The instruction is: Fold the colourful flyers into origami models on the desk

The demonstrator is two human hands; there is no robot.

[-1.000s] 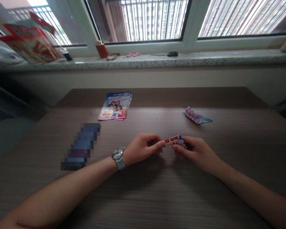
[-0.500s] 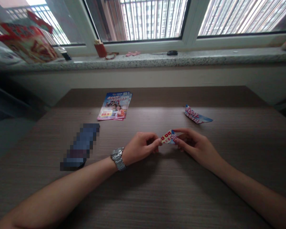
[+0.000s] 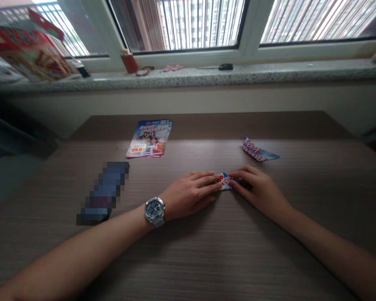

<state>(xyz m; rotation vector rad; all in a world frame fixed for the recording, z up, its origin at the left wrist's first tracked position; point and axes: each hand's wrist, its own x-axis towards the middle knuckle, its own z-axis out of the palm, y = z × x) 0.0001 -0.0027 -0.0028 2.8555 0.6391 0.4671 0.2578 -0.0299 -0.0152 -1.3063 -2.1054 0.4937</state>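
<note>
A small folded paper piece (image 3: 224,181), printed red, white and blue, lies on the wooden table (image 3: 207,251) between my hands. My left hand (image 3: 192,194), with a metal watch on its wrist, lies palm down, fingers stretched flat, fingertips pressing the paper's left edge. My right hand (image 3: 258,190) also lies flat, its fingertips pressing the paper's right side. Most of the paper is hidden under the fingers.
A stack of colourful flyers (image 3: 148,138) lies at the back left of the table. Another folded paper shape (image 3: 257,151) rests at the back right. A blurred dark object (image 3: 103,193) lies to the left. The stone windowsill (image 3: 207,77) holds a red packet and small items.
Both hands have lowered the folded paper from a pinch above the table down onto the surface. The fingers have flattened out and now press on it.
</note>
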